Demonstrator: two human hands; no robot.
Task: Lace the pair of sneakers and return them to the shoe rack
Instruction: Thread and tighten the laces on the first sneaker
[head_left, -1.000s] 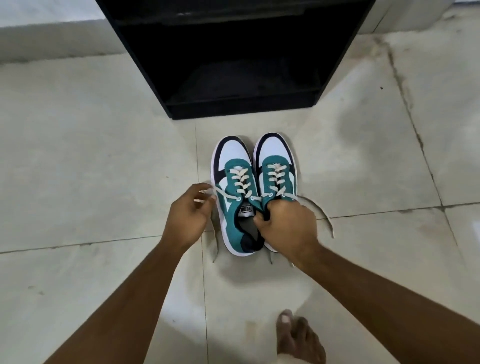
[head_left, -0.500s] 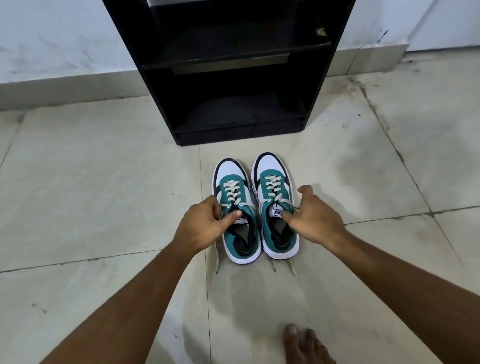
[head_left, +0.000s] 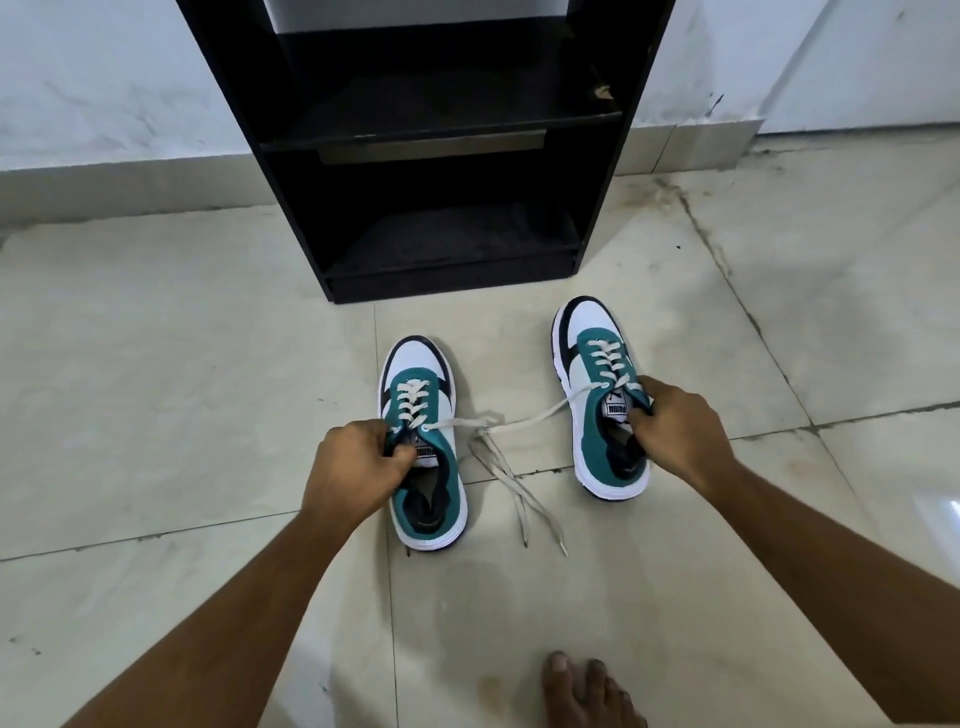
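Two teal, white and black sneakers with cream laces are in front of a black shoe rack (head_left: 291, 156). My left hand (head_left: 353, 462) grips the left sneaker (head_left: 431, 499) at its tongue and collar. My right hand (head_left: 675, 421) holds the right sneaker (head_left: 587, 374) by its tongue, lifted and off to the right. The loose lace ends (head_left: 498, 426) of both shoes are tangled between them, pulled taut at the top, with the tips trailing on the floor.
The rack's lower shelf (head_left: 457, 244) and the shelf above (head_left: 441, 119) are bare and dark. Pale tiled floor (head_left: 182, 364) lies all around, a white wall (head_left: 104, 78) behind. A bare foot (head_left: 587, 691) stands at the bottom edge.
The sneakers stood side by side; now my right hand has pulled the right one away to the right, stretching the tangled laces. The view has tilted up, showing more of the rack.
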